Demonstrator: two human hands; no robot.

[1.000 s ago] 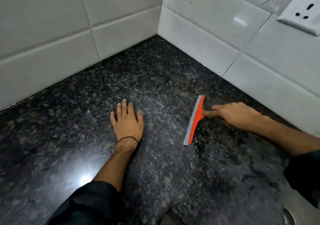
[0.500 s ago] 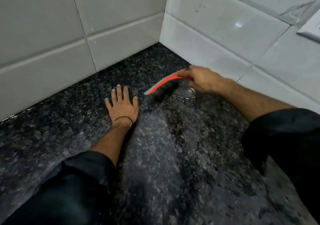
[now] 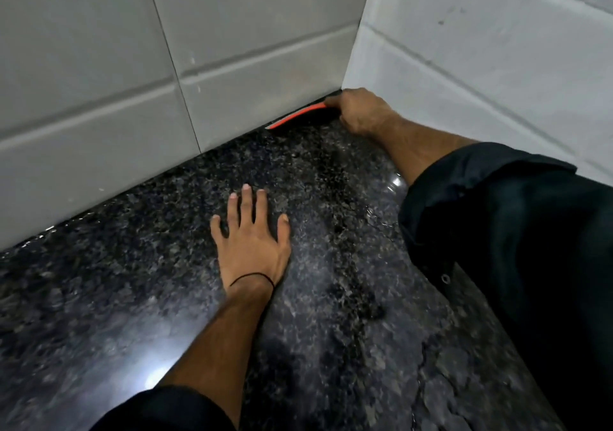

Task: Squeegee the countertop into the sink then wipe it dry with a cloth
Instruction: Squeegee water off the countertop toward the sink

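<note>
Two bare forearms, both in dark sleeves — near-black fabric, pushed up toward elbows. Left hand point(image 3: 252, 241): thin black band around wrist (looks like hair tie or cord). Right hand point(image 3: 360, 110): no band visible. Right sleeve point(image 3: 497, 231) loose, creased — small round metal snap or eyelet near its lower edge.

orange squeegee point(image 3: 300, 115) lying along the foot of the back wall in the far corner, blade down on the dark speckled surface point(image 3: 331, 298), which looks wet and glossy.
</note>
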